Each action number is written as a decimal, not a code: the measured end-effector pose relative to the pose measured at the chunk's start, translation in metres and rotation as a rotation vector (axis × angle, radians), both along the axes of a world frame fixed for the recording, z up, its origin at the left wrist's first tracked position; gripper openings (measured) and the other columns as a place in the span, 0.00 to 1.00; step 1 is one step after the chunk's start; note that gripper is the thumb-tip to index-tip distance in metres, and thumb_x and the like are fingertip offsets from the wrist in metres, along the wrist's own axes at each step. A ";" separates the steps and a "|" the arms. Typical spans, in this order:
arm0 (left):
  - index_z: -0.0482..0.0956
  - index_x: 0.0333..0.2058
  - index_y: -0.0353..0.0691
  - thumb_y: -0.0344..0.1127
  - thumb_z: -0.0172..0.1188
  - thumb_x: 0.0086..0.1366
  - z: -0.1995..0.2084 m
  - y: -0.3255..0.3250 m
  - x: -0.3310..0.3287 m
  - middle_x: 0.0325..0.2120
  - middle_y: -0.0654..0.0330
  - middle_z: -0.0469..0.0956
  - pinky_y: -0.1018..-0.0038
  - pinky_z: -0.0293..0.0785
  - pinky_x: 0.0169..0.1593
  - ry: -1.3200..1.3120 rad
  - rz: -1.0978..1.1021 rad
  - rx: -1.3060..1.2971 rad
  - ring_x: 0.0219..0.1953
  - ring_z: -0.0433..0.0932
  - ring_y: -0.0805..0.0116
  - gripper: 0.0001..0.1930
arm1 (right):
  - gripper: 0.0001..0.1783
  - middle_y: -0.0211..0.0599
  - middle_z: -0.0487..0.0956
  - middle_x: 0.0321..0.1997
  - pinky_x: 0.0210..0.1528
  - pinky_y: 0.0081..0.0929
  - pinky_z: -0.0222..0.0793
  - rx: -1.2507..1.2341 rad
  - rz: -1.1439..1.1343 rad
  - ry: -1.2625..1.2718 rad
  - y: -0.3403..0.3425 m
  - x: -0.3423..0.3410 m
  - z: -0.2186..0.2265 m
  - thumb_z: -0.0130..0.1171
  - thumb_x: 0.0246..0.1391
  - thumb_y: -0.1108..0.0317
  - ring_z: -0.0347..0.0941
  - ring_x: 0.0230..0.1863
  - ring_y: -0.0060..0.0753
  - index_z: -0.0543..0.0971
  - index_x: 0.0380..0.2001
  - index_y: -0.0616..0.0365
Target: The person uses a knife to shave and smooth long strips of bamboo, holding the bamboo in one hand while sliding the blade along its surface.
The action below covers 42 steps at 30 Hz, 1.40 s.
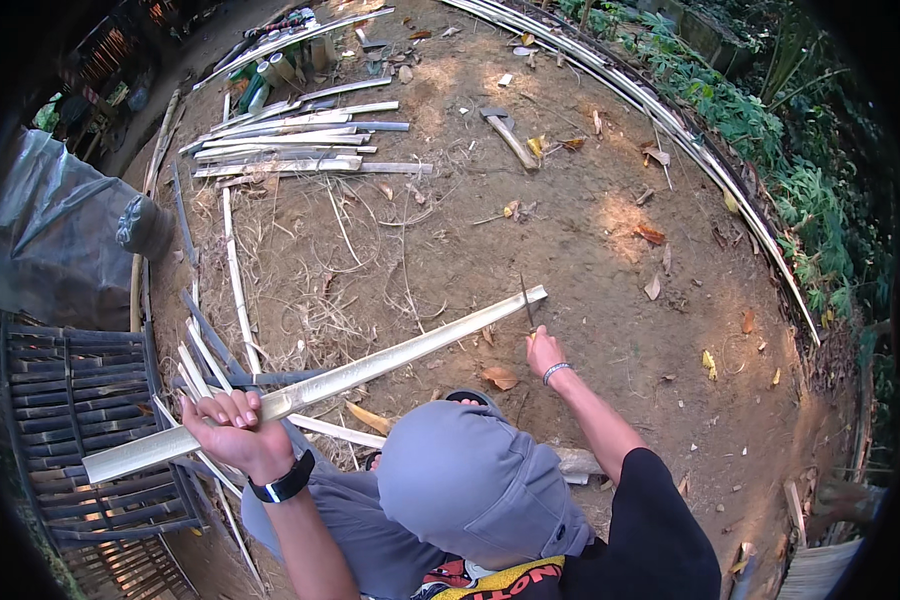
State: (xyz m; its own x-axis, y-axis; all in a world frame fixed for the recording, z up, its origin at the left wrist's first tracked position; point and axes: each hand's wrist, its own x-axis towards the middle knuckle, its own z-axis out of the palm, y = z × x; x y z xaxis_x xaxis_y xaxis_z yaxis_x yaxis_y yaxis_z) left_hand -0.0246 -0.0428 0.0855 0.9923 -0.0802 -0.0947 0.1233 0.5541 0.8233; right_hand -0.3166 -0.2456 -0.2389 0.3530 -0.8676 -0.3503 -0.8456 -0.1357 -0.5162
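A long split bamboo strip [400, 353], pale on its hollow inner face, slants from the lower left up to the middle. Near its lower end my left hand [232, 430] grips it, palm up and fingers curled, a black watch on the wrist. My right hand [544, 352], with a bracelet behind it, is closed round the handle of a knife [526, 297]. The thin blade points away from me and crosses the strip just short of its far end. Whether it cuts in or only touches, I cannot tell. Most of the handle is hidden by my fingers.
Split bamboo pieces [290, 145] lie piled at the far left. A hammer-like tool with a wooden handle [512, 142] rests on the dirt beyond. Long bamboo strips [660, 105] border green plants at right. A slatted bamboo bench [80, 420] stands at left. Grey cloth covers the lower middle.
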 end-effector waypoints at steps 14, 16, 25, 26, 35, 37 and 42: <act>0.54 0.13 0.48 0.47 0.41 0.68 0.002 0.004 -0.003 0.05 0.68 0.51 0.79 0.55 0.19 -0.034 0.001 -0.022 0.08 0.50 0.77 0.24 | 0.17 0.67 0.76 0.33 0.41 0.52 0.70 0.066 0.025 0.085 0.011 0.002 0.011 0.46 0.58 0.63 0.73 0.38 0.66 0.65 0.38 0.70; 0.54 0.13 0.48 0.47 0.40 0.68 -0.001 -0.003 -0.006 0.05 0.69 0.51 0.79 0.55 0.19 -0.033 -0.027 -0.023 0.08 0.50 0.77 0.24 | 0.17 0.68 0.75 0.32 0.40 0.53 0.71 0.003 -0.021 0.077 -0.008 -0.017 -0.011 0.47 0.58 0.64 0.73 0.37 0.67 0.65 0.37 0.71; 0.55 0.12 0.48 0.47 0.40 0.69 0.000 -0.002 -0.008 0.05 0.69 0.51 0.79 0.55 0.20 -0.029 -0.041 -0.018 0.09 0.50 0.77 0.24 | 0.17 0.69 0.75 0.35 0.45 0.51 0.70 0.039 -0.057 0.101 -0.016 -0.007 0.003 0.46 0.58 0.64 0.73 0.41 0.66 0.65 0.40 0.71; 0.54 0.12 0.48 0.47 0.40 0.69 -0.001 0.001 -0.004 0.06 0.69 0.51 0.78 0.55 0.20 -0.022 -0.031 -0.015 0.09 0.50 0.77 0.24 | 0.17 0.70 0.75 0.35 0.45 0.51 0.70 0.015 -0.080 0.095 -0.015 0.001 0.006 0.46 0.58 0.64 0.73 0.41 0.66 0.65 0.40 0.71; 0.55 0.13 0.48 0.46 0.39 0.69 -0.001 0.000 -0.005 0.06 0.69 0.50 0.78 0.56 0.20 -0.025 -0.042 -0.031 0.09 0.51 0.77 0.23 | 0.19 0.69 0.75 0.35 0.44 0.51 0.70 0.017 -0.079 0.121 -0.016 0.002 -0.005 0.45 0.57 0.64 0.73 0.41 0.66 0.64 0.41 0.73; 0.55 0.13 0.48 0.46 0.39 0.69 -0.003 0.008 -0.006 0.06 0.69 0.50 0.78 0.56 0.20 -0.020 -0.027 -0.042 0.09 0.51 0.77 0.23 | 0.19 0.69 0.75 0.35 0.43 0.52 0.70 0.050 -0.019 0.094 0.011 0.027 0.036 0.45 0.58 0.63 0.73 0.40 0.66 0.64 0.41 0.72; 0.55 0.13 0.48 0.47 0.41 0.68 -0.004 0.006 -0.006 0.06 0.69 0.51 0.78 0.55 0.21 -0.042 -0.047 -0.056 0.09 0.50 0.78 0.23 | 0.17 0.65 0.75 0.33 0.34 0.55 0.69 0.019 0.390 -0.214 0.078 0.058 0.149 0.42 0.60 0.60 0.73 0.33 0.64 0.63 0.39 0.66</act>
